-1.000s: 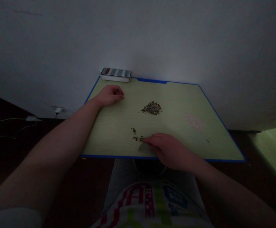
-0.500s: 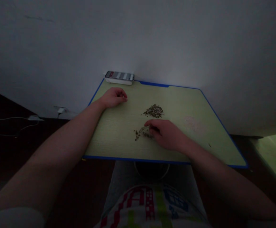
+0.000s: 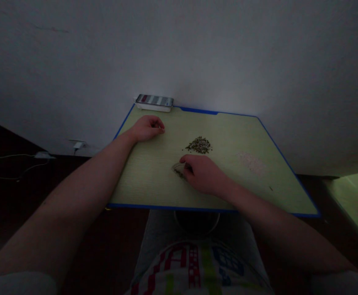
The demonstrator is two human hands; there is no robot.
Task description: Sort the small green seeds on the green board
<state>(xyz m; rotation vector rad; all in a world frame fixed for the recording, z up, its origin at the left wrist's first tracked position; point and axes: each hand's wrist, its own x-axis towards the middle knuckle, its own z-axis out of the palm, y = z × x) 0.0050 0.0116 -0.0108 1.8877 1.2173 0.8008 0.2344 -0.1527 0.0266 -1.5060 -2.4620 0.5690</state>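
Note:
My right hand is closed round a small see-through piece, like a clear cup or lid, low over the front middle of the board. Dark grains show in or under its rim; which, I cannot tell. Most of the clear piece lies behind my fingers. Just beyond sits a pile of brown and pale grains, apart from the hand. My left hand rests on the left side of the board, fingers curled toward the thumb. A tiny pale spot shows at its fingertips, too small to name.
The pale yellow-green board has a blue edge. A phone lies on a white box at its back left, by the wall. Pale flakes are spread at the right, near a small dark sliver. Below the front edge is a dark round container.
My right hand has moved left with the clear piece, over the spot where loose dark grains lay. My left hand has stayed in place. The view has shifted slightly.

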